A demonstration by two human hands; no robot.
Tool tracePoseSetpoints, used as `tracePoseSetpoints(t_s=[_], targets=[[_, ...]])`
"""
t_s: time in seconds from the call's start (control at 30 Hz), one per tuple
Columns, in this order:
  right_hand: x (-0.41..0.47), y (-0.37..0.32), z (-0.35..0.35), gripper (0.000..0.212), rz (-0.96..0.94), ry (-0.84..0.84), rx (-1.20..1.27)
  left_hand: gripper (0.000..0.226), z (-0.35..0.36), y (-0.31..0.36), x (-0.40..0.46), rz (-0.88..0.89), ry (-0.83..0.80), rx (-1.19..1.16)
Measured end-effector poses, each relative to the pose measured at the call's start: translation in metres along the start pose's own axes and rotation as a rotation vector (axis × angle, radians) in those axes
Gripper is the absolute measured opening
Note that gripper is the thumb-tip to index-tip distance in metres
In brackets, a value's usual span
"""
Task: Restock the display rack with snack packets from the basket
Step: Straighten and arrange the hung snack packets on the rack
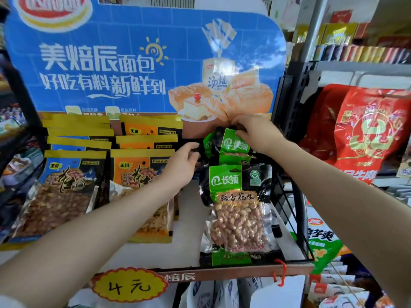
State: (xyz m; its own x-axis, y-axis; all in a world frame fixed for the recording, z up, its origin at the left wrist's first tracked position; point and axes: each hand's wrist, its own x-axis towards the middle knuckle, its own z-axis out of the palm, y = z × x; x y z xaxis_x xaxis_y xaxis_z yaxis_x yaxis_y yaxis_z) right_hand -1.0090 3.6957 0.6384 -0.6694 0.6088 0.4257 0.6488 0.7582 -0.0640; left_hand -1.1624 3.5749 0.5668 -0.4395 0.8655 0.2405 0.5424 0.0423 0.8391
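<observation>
A: Where is the green peanut packet (pixel 229 144)?
B: At the back of the display rack (pixel 240 271). The right hand (pixel 255 130) pinches its top; the left hand (pixel 182 165) probably touches its side, fingers curled.

a shop: snack packets (pixel 238 210) on a display rack (pixel 222 271), a handwritten price tag (pixel 129 286), stocked shelves (pixel 364 65).
</observation>
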Motion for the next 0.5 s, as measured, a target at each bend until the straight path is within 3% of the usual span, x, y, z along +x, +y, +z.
tracePoseSetpoints(t_s=[0.17,0.27,0.5], targets=[[0.004,-0.002,0.007,0.025,-0.084,-0.063,0.090,0.025,-0.004,0.003,0.034,0.189,0.097,0.232],[0.006,0.001,0.008,0.024,-0.131,-0.086,0.099,0.015,-0.009,0.006,0.055,0.190,0.087,0.230],[0.011,-0.002,0.008,0.024,-0.173,-0.122,0.042,0.016,-0.018,0.013,0.073,0.360,0.062,0.526]])
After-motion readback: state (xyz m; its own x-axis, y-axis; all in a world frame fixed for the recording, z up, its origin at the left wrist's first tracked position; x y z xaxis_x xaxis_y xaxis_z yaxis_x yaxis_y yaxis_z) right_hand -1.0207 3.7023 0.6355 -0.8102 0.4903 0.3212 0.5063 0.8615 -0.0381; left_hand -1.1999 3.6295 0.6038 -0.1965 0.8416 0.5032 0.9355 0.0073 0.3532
